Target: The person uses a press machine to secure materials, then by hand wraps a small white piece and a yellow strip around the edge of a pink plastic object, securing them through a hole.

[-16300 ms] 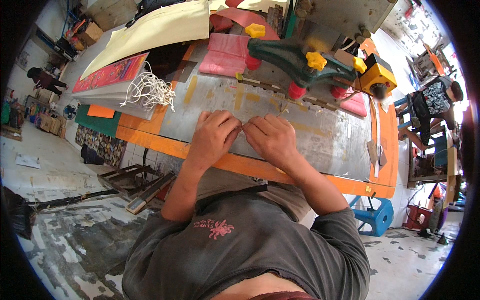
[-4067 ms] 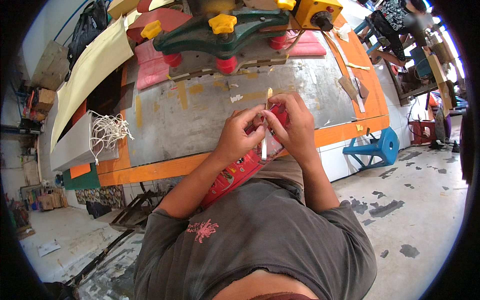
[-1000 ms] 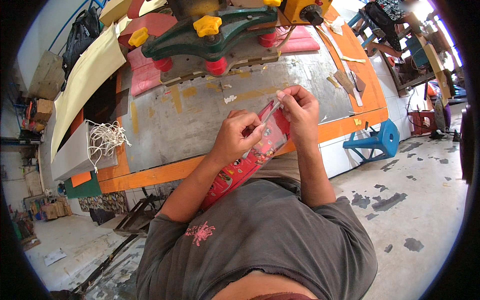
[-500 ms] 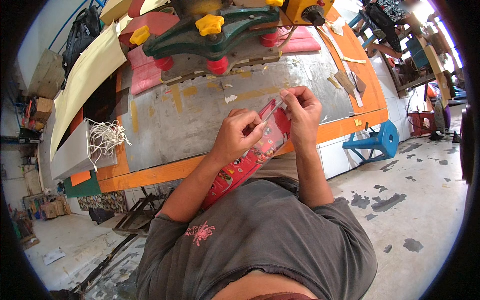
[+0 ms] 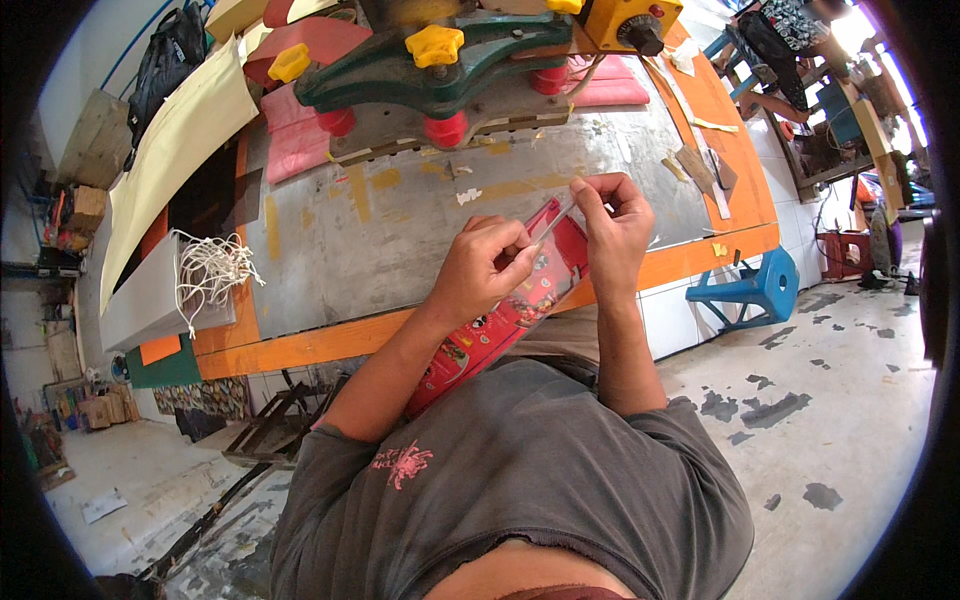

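Left hand (image 5: 482, 265), right hand (image 5: 617, 220), both pinching a pale strip (image 5: 556, 219) (nearly straight), red printed sheet (image 5: 492, 335) beneath

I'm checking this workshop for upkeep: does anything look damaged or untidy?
Yes. The pale floor at right has ragged dark patches, as though its coating has flaked off. White cords hang in a tangle at the end of the whitish stack.

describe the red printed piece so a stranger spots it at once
Find the orange-edged table, then the left hand and right hand by its near edge. The red printed piece slants between and below them. Unlike the plain pink sheets farther back, it carries colourful pictures.
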Tool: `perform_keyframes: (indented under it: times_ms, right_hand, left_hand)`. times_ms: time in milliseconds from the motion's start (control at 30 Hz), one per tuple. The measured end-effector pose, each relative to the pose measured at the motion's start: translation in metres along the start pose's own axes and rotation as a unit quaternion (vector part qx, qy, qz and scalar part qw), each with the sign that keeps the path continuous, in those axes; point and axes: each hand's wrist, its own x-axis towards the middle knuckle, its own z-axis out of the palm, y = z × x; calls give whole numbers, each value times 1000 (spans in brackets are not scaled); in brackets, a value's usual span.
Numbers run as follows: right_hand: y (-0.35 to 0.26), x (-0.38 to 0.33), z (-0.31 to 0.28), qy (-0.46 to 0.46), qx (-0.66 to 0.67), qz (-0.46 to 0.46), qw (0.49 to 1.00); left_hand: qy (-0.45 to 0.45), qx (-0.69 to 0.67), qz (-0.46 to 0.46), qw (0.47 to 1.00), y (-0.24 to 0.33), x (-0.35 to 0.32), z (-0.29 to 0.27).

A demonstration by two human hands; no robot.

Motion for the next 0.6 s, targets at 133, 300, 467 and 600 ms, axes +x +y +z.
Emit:
perform_keyframes:
  times_ms: [133,300,467,600]
  right_hand:
    - [-1,1,-2,0,4,16,1000]
    - [2,5,-4,-39,-27,-7,999]
    - [6,46,-27,-153,-30,29,987]
    - [15,80,-24,-253,-175,16,951]
  left_hand:
    - [-3,8,3,1000,-1,1,0]
    - [-4,-1,-2,1000,-1,0,-1]
    - [-12,-13,12,1000,-4,-9,1]
    - [-5,-59,-15,998,0,-16,0]
